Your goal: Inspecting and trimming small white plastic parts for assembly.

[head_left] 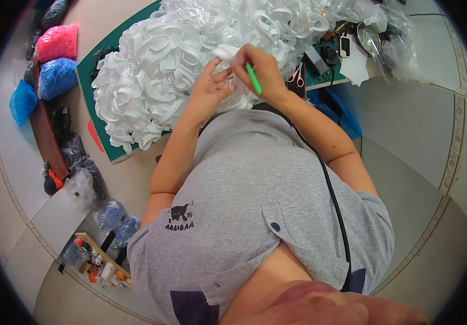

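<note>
Green stick [253, 79] juts from inside the right hand [267, 69].

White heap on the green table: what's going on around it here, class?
The person's right hand holds a green stick. The left hand is raised beside it, fingers parted. A blurred white piece shows where the hands come together; which one holds it is unclear. Beyond lies a big heap of white loops, covering much of the green table. Scissors lie to the right.

Dark printed letters [179, 226] beneath a black emblem [179, 212], on the grey shirt [244, 184].
</note>
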`<state>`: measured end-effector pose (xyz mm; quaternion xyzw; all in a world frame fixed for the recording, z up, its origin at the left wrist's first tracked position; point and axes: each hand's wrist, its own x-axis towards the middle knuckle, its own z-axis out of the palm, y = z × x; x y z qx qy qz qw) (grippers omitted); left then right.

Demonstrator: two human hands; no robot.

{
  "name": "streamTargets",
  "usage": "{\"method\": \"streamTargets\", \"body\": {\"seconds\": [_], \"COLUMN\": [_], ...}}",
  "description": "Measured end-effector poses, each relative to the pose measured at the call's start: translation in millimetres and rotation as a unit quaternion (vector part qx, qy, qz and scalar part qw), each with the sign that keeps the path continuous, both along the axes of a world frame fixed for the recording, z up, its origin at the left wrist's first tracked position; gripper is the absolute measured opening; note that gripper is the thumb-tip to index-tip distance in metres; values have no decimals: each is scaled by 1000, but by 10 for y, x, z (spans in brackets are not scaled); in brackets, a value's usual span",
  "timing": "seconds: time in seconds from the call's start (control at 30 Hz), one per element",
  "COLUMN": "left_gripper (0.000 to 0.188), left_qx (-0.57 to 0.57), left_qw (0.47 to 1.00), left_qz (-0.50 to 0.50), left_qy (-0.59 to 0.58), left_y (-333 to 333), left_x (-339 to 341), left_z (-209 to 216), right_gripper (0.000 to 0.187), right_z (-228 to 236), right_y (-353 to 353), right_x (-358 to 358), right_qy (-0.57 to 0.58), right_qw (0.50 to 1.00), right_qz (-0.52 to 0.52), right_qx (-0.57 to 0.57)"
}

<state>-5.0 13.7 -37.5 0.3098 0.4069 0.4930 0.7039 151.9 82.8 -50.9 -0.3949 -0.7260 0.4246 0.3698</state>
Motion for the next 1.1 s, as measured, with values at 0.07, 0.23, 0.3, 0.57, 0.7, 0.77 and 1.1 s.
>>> {"method": "streamTargets", "body": {"seconds": [0.07, 0.23, 0.3, 0.57, 0.7, 0.77, 1.1], "left_gripper": [50, 25, 20, 23, 19, 18, 14], "left_qx": [-33, 29, 52, 145, 224, 221, 312], "left_qw": [988, 977, 974, 683, 829, 846, 728], "left_qz": [37, 121, 142, 22, 139, 145, -49], "left_qy": [149, 171, 166, 715, 493, 463, 608], "left_y": [34, -23, -98, -131, -13, -2, -41], "left_x": [-65, -275, -428, -871, -153, 3, -150], "left_z": [3, -70, -144, -302, 25, 15, -202], "right_gripper": [18, 19, 17, 7, 16, 15, 27], "right_z": [12, -226, -252, -187, -49, -22, 393], "right_y": [76, 405, 503, 553, 341, 338, 152], "right_x": [41, 281, 372, 397, 159, 123, 127], "right_qy": [42, 252, 313, 326, 327, 346, 22], "right_qw": [994, 935, 881, 753, 769, 751, 976], "right_qz": [-73, -102, -90, 9, 22, 36, 120], "right_qx": [-64, -230, -344, -572, -549, -561, 178]}}
